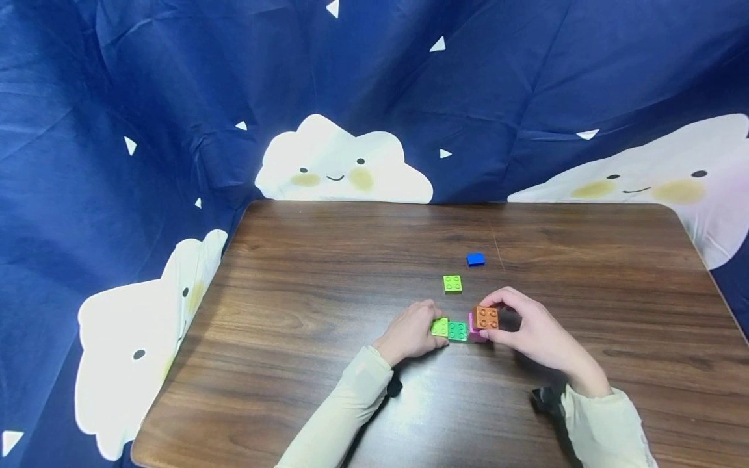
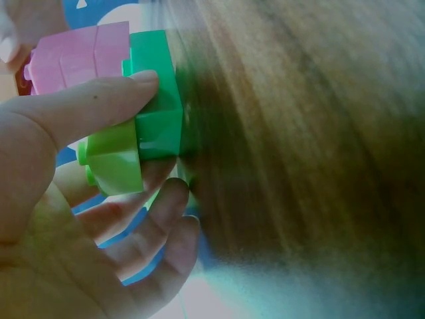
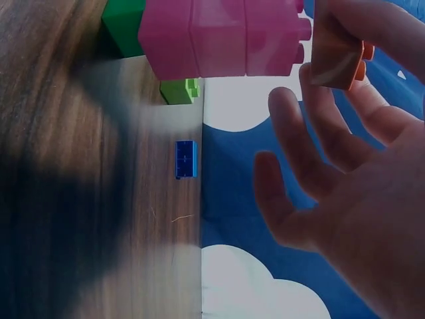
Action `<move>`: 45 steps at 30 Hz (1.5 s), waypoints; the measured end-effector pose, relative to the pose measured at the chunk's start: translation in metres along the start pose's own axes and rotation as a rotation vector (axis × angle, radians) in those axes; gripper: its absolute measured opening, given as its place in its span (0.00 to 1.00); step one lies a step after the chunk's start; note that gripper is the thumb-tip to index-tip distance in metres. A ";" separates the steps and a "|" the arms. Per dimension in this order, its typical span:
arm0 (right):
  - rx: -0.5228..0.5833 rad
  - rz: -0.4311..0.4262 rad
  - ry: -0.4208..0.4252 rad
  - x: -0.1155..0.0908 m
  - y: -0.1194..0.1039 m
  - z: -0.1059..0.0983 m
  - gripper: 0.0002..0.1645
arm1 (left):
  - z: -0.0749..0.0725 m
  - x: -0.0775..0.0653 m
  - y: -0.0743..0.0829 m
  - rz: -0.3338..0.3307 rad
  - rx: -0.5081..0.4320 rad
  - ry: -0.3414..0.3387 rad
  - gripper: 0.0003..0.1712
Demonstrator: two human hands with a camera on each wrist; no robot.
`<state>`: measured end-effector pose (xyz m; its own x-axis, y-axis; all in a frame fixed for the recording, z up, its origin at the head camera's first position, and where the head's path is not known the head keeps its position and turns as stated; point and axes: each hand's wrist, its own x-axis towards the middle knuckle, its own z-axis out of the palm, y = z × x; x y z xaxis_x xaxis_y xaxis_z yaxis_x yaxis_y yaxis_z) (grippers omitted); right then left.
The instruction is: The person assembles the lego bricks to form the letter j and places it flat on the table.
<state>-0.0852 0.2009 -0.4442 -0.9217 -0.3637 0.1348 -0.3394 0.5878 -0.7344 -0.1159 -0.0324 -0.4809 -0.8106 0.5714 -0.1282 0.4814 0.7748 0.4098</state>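
My right hand point(image 1: 535, 331) pinches an orange brick point(image 1: 486, 318) between thumb and fingers. Just below it stands a stack of three pink bricks point(image 3: 219, 36), and a sliver of space shows between the orange brick and the top studs in the right wrist view. The pink stack sits on one end of a green brick point(image 2: 159, 93). A lime brick point(image 2: 116, 159) is on the other end. With thumb on one side and fingers on the other, my left hand point(image 1: 412, 329) holds the green and lime bricks low at the tabletop.
Beyond the hands, a loose lime brick point(image 1: 452, 284) lies on the brown wooden table point(image 1: 328, 273). Farther back is a small blue brick point(image 1: 475, 259). A dark blue curtain point(image 1: 468, 84) with white clouds hangs behind the table and along its left side.
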 end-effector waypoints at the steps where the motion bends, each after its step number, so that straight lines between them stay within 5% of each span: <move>1: -0.001 0.000 -0.001 0.000 0.000 0.000 0.22 | 0.000 0.000 0.000 -0.001 -0.001 0.000 0.20; 45: 0.027 0.042 -0.093 0.007 -0.005 -0.003 0.18 | 0.001 0.001 -0.003 0.020 -0.007 0.007 0.20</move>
<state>-0.0906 0.1978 -0.4380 -0.9133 -0.4051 0.0421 -0.2942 0.5846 -0.7561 -0.1177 -0.0340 -0.4831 -0.8031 0.5849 -0.1139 0.4953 0.7614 0.4182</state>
